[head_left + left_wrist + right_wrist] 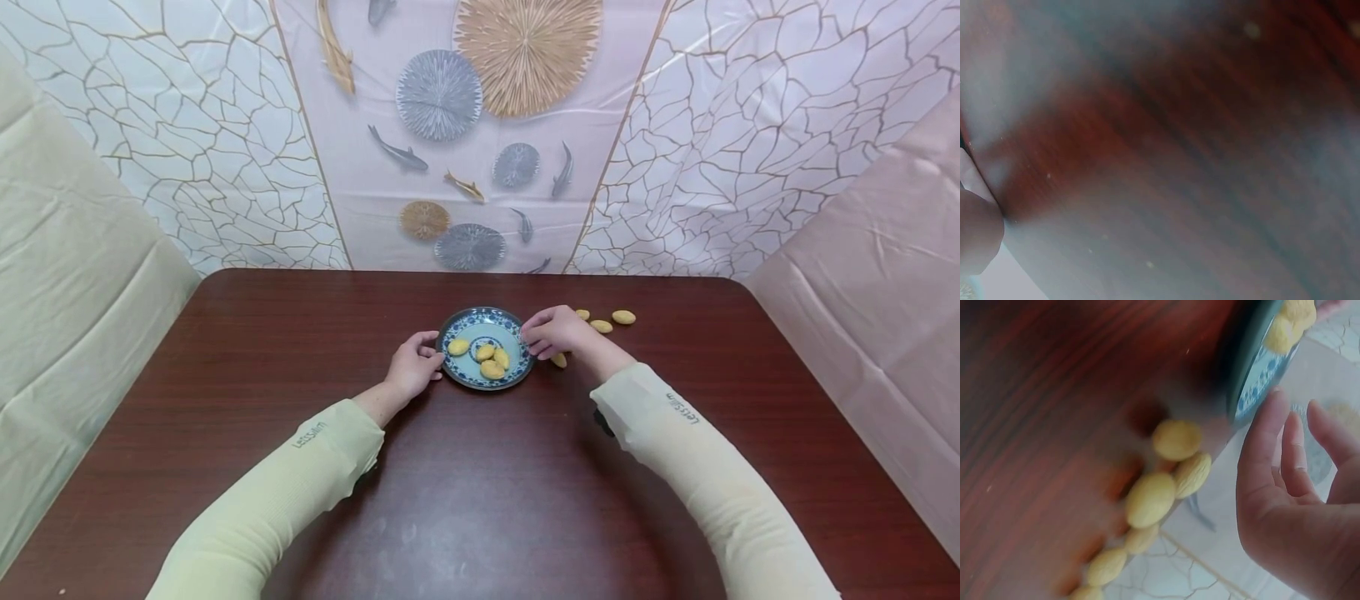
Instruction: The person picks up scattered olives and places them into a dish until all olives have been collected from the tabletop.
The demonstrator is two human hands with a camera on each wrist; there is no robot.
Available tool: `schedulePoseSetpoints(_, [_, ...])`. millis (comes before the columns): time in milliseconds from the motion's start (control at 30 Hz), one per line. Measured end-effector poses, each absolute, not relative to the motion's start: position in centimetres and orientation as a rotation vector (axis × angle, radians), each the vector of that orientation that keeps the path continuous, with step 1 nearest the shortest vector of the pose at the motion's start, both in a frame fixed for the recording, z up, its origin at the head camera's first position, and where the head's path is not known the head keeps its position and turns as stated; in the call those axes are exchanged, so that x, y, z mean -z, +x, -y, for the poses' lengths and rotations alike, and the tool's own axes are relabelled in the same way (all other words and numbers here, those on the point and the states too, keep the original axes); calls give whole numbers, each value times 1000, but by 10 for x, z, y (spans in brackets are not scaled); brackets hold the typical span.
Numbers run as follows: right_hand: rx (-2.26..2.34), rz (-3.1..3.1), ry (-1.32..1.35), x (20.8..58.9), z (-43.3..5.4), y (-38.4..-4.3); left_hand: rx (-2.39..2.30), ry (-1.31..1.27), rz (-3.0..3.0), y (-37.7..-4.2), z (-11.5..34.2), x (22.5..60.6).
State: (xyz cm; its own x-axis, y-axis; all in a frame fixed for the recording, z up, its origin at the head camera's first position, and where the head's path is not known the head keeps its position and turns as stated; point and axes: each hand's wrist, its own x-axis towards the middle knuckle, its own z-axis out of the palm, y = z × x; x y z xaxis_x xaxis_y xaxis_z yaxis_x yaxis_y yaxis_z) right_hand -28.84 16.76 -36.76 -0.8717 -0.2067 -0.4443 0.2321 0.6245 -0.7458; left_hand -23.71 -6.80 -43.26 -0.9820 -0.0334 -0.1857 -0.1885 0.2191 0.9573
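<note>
A round plate [487, 315] with a blue floral rim stands on the table toward the back, with several yellow, oval, wrinkled nut-like pieces [492, 369] on it. My left hand [411, 367] touches the plate's left edge with relaxed fingers and thumb; only a bit of that hand's finger [979, 231] shows in the left wrist view. Over the right rim is my right hand [558, 330]. Its fingers and thumb are loosely bent and apart in the right wrist view, with nothing between them. One loose yellow piece [558, 360] lies beneath that hand, partly hidden.
More yellow oval pieces [1150, 500] lie in a loose row on the dark red wooden table [285, 350], right of the plate. Behind the table hangs a patterned cloth [450, 183], with plain pale cloth [870, 283] at the sides.
</note>
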Motion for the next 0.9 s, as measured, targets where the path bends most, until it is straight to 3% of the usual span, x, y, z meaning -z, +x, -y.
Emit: schedulePoseSetpoints(900, [1207, -2424, 121, 393, -220, -283, -1854, -210, -2373, -237, 68, 432])
